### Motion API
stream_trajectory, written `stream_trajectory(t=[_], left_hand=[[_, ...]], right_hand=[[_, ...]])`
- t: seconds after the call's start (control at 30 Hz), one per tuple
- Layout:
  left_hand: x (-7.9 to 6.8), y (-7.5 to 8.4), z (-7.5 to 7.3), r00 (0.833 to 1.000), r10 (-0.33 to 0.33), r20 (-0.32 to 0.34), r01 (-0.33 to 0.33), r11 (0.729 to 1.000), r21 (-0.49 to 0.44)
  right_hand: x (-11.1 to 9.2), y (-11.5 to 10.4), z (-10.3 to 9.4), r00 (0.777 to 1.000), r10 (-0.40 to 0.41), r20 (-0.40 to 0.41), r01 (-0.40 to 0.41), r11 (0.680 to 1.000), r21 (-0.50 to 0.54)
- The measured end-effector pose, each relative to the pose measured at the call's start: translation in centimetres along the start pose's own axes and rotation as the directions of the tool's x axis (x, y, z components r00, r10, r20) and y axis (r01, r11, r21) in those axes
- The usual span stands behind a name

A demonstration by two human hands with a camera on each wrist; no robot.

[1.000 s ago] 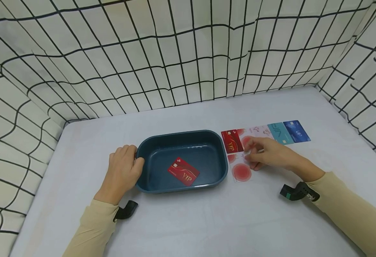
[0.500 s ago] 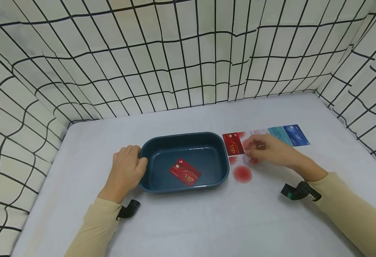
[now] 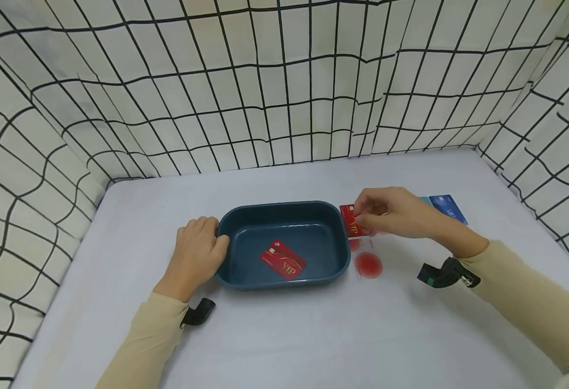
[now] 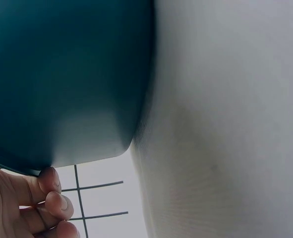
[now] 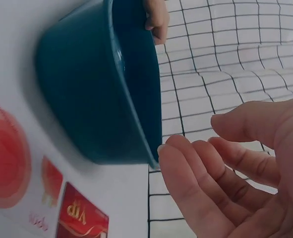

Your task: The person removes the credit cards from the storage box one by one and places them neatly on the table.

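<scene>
My left hand (image 3: 194, 254) grips the left end of a dark teal plastic basin (image 3: 284, 216), thumb over the rim. In the left wrist view, its fingertips (image 4: 60, 204) curl beside the basin wall. Inside the basin lies one red VIP card (image 3: 283, 259), tilted. My right hand (image 3: 396, 213) hovers just right of the basin, above the cards on the table. The right wrist view shows its fingers loosely bent, with nothing between thumb and fingertips. Beneath it, a second red VIP card (image 3: 351, 220) is partly covered, beside a pale card with a red circle (image 3: 368, 265).
A blue VIP card (image 3: 448, 208) lies farther right, and a sliver of teal card (image 3: 426, 200) shows beside it. A white cloth covers the table (image 3: 284, 335). White hangings with black grid lines (image 3: 284, 81) stand behind and at both sides.
My right hand has risen off the pale cards and shifted left, over the red VIP card next to the basin. My left hand keeps its grip. The head view has shifted slightly.
</scene>
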State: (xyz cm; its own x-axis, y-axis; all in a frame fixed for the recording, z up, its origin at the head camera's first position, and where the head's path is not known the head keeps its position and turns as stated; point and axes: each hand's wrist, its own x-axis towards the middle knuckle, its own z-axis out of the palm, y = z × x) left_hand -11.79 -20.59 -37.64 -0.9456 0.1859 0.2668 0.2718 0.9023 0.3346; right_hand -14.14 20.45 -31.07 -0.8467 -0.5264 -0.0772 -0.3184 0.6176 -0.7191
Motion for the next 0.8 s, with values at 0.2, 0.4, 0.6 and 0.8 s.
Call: stream_trajectory(t=[0.2,0.4,0.6,0.8], left_hand=[[0.1,0.0,0.1,1.000,0.010,-0.004,-0.010,1.000,0.003],[0.1,-0.1,0.1,1.000,0.020,-0.014,-0.020,1.000,0.004],[0.1,-0.3,0.1,1.000,0.021,-0.017,-0.021,1.000,0.002],[0.0,-0.3,0.0,1.000,0.012,-0.006,-0.012,1.000,0.002]], right_hand=[[2.0,-1.6,0.5,0.996,-0.074,0.054,0.077,0.996,-0.044],[3.9,-2.8,1.4,0.983,-0.144,0.111,0.150,0.987,-0.048],[5.5,-3.6,2.8,0.973,-0.184,0.138,0.197,0.976,-0.090],[6.6,-4.2,4.2,0.961,-0.213,0.175,0.234,0.966,-0.109]])
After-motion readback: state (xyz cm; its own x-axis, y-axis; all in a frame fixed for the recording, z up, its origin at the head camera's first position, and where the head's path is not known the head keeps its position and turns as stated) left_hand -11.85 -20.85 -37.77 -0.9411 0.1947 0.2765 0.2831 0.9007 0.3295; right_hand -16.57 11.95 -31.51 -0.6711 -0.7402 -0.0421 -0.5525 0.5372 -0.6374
